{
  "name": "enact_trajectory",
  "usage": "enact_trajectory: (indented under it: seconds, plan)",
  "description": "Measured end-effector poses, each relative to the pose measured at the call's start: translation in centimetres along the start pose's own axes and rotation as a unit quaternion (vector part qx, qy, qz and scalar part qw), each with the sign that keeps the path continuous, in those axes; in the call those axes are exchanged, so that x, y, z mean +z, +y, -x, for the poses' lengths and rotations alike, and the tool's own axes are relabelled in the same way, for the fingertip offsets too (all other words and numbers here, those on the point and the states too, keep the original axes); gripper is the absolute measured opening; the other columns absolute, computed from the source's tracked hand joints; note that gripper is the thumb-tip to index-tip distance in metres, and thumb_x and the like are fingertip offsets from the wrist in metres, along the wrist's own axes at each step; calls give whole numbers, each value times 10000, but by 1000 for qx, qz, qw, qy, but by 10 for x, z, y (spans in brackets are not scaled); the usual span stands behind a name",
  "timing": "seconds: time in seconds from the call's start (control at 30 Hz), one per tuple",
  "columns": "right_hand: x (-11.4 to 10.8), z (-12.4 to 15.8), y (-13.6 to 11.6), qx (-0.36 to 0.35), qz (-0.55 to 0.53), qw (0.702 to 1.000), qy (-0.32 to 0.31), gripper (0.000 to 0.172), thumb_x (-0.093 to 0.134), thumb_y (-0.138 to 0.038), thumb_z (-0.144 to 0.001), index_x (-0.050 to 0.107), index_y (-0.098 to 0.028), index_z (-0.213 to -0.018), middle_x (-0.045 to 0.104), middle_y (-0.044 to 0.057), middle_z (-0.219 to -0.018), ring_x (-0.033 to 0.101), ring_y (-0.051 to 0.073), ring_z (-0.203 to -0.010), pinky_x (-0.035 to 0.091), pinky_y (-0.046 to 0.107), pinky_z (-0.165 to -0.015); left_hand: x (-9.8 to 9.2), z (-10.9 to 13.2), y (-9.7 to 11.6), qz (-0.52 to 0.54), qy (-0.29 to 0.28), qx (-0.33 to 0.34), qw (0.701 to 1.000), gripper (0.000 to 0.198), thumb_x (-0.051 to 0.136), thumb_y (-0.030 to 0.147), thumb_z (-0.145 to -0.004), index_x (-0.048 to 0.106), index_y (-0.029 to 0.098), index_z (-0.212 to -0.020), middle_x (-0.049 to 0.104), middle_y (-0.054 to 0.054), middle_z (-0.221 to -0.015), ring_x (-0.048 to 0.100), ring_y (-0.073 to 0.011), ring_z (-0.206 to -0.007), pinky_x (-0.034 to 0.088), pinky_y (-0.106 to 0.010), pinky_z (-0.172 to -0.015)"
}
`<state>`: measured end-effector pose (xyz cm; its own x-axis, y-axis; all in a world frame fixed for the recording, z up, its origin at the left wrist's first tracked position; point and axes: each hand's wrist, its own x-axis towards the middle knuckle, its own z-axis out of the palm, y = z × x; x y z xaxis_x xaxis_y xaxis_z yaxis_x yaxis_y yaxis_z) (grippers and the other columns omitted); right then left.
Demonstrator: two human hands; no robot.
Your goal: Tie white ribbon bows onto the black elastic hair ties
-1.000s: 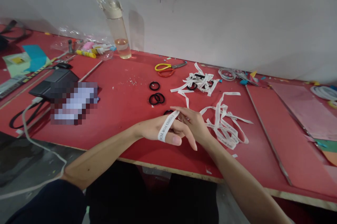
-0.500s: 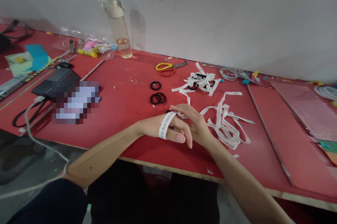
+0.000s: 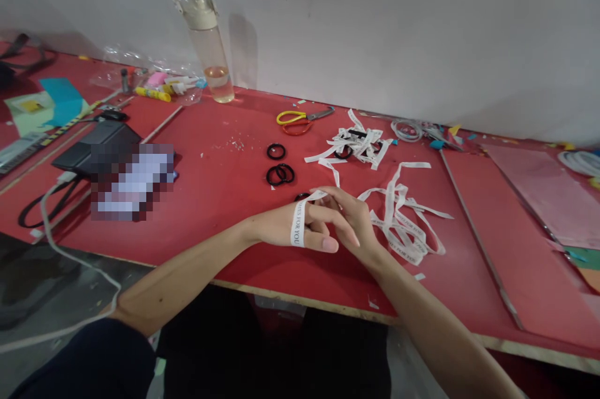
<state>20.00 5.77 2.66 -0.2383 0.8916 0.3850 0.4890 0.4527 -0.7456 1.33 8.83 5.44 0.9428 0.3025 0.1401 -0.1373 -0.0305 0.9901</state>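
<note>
A white ribbon (image 3: pixel 297 225) printed with "FOR YOU" lies across the back of my left hand (image 3: pixel 276 224), near the thumb. The left thumb points right and the fingers bend inward, closed around the ribbon, though its lower end is hidden. My right hand (image 3: pixel 349 214) meets the left one from the right, its fingertips pinching the ribbon's upper part. Just behind the hands a black hair tie (image 3: pixel 302 197) is partly covered. Farther back lie a pair of overlapping black hair ties (image 3: pixel 280 174) and a single one (image 3: pixel 276 151).
Loose ribbons (image 3: pixel 398 224) spread right of my hands. Behind them sits a pile of ribbon-tied hair ties (image 3: pixel 360 144). Scissors (image 3: pixel 300 121) and a water bottle (image 3: pixel 210 55) stand toward the wall. A blurred phone-like object (image 3: pixel 135 183) and black box (image 3: pixel 100 146) are left.
The ribbon band on my left hand has shifted right and stands more upright. My right fingertips have pulled its upper part slightly right, uncovering more of the hair tie behind.
</note>
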Motion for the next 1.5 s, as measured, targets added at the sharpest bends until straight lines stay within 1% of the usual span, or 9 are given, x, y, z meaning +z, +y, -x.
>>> enact_trajectory:
  seconds: [0.2,0.47,0.57,0.67,0.87,1.0,1.1,1.2,1.5]
  plan:
    - [-3,0,-3,21,10,996,90,242,432,-265,-1011,669,-219,-1033,675,17,-767,622,123,-634,505,237,-600,1,1,-3,-9,49,-4,999,472,733,405,-834,673,166,-1237,249,110,-541,211,-70,-471,193,-225,-463]
    - [3,0,6,6,15,999,-49,241,502,-132,-888,633,-223,-1069,699,9,-846,660,139,-716,507,231,-614,-3,1,-1,25,-6,-2,1000,493,740,503,-812,719,168,-1174,282,92,-557,234,-72,-488,186,-232,-478]
    - [5,0,8,-21,5,998,-53,214,463,-108,-886,635,-203,-971,710,24,-858,678,152,-744,514,242,-634,-6,1,0,53,57,38,996,608,635,656,-829,737,124,-1106,265,89,-533,216,-78,-489,182,-244,-490]
    - [6,0,6,-26,12,998,-50,221,425,-162,-954,640,-197,-912,665,7,-698,629,137,-598,485,239,-570,-9,-1,1,58,137,65,987,674,533,702,-865,727,101,-1101,208,100,-526,176,-83,-494,200,-248,-498]
    - [4,0,1,3,24,1000,-14,292,446,-327,-1011,640,-196,-836,600,-5,-578,523,113,-453,426,240,-493,-12,-3,-3,-5,215,17,976,618,573,667,-869,724,133,-1142,264,88,-537,203,-91,-523,257,-252,-536]
    - [5,0,1,4,8,1000,-21,331,429,-354,-1020,605,-192,-792,590,0,-600,522,105,-480,407,226,-490,-14,-5,-13,51,212,62,974,671,441,688,-925,714,112,-1135,220,95,-517,162,-84,-484,216,-255,-524]
    - [6,1,2,-5,23,1000,4,207,477,-309,-987,604,-183,-882,602,5,-674,503,99,-508,385,216,-490,-16,-6,-17,128,193,70,970,740,304,691,-960,718,90,-1087,178,101,-467,114,-82,-443,182,-259,-500]
    - [6,2,3,-15,33,999,-3,129,538,-252,-926,603,-185,-1014,583,-13,-664,469,96,-487,354,210,-469,-16,-7,-17,181,178,69,965,720,323,689,-954,718,94,-1047,169,101,-447,112,-85,-430,181,-261,-490]
    - [6,0,7,-17,49,998,-27,100,509,-202,-906,606,-183,-919,522,-34,-578,415,84,-457,318,210,-466,-13,-7,-8,170,185,46,967,635,363,632,-973,720,108,-1010,256,73,-488,176,-91,-451,186,-247,-477]
